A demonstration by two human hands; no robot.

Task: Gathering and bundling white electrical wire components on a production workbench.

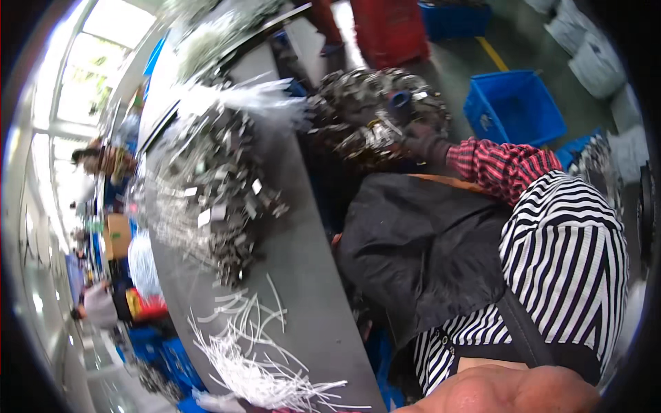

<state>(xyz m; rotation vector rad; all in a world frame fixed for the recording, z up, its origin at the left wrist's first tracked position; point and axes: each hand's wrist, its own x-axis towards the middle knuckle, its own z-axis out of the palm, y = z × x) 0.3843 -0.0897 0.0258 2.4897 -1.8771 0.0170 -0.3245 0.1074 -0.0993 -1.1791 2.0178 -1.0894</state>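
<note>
In the upper middle of the head view, the only view here, the right hand (428,146), in a dark glove below a red-and-black plaid sleeve (499,165), reaches onto the lower right of a big tangled pile of shiny silver-and-brown metallic strips (372,86). Finger pose: dark and blurred, cannot tell if it's closed on a strip or just resting among them. Left hand: not visible, state cannot be told. The pile lies right of the long dark-grey tabletop (310,303), beyond the black cloth apron (427,241); what bears it is hidden. A blue-rimmed, dark-centred round object (399,100) sits in the pile, near the hand. On the tabletop: 1 loose heap of small silver-grey pieces (234,186), 1 bundle of translucent white strips (268,96) at its far end, 1 spread of thin white plastic strips (261,378) at the near end. Right of the pile, apart from it: an open blue plastic crate (516,110). Step in hand, judged from this: right hand working in the metallic pile. Next move seems to call for fingers set around a few strips and a gentle separating pull, since they look tangled and could snag.
</note>
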